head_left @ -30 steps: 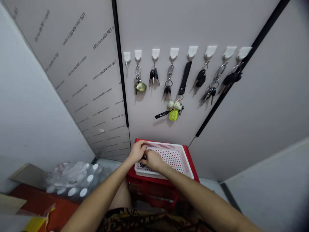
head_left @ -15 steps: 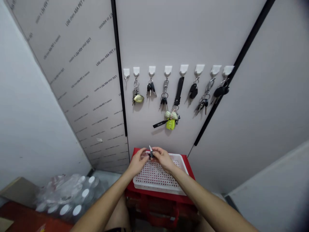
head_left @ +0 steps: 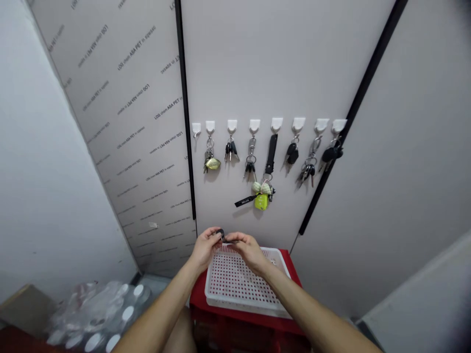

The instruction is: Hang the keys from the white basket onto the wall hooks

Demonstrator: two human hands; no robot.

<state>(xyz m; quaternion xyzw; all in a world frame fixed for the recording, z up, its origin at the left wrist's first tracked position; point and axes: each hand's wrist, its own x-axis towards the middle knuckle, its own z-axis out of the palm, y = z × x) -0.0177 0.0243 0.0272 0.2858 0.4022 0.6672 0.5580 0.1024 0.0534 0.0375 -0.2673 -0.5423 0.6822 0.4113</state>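
Observation:
Both hands are raised over the back of a white perforated plastic basket [head_left: 243,284]. My left hand [head_left: 204,249] is closed, with a black-headed key [head_left: 220,233] pinched between thumb and fingers. Close beside it, my right hand [head_left: 250,251] grips a dark, thin part, seemingly of the same small bunch of keys; the fingers hide most of it. On the wall above hangs a row of key bunches, among them one with a yellow-green fob [head_left: 261,201] on a black strap [head_left: 271,154] and one with a gold oval tag [head_left: 212,163].
Several white hooks [head_left: 254,125] run across the grey wall panel, between black strips [head_left: 333,157]. The basket rests on a red-covered stand [head_left: 198,294]. Plastic-wrapped bottles with white caps [head_left: 128,314] stand at lower left, near a cardboard piece [head_left: 27,306].
My left hand has shifted slightly left, and a black key head now shows in its pinch. The upright key blade between the hands no longer shows. The view has tilted up a little.

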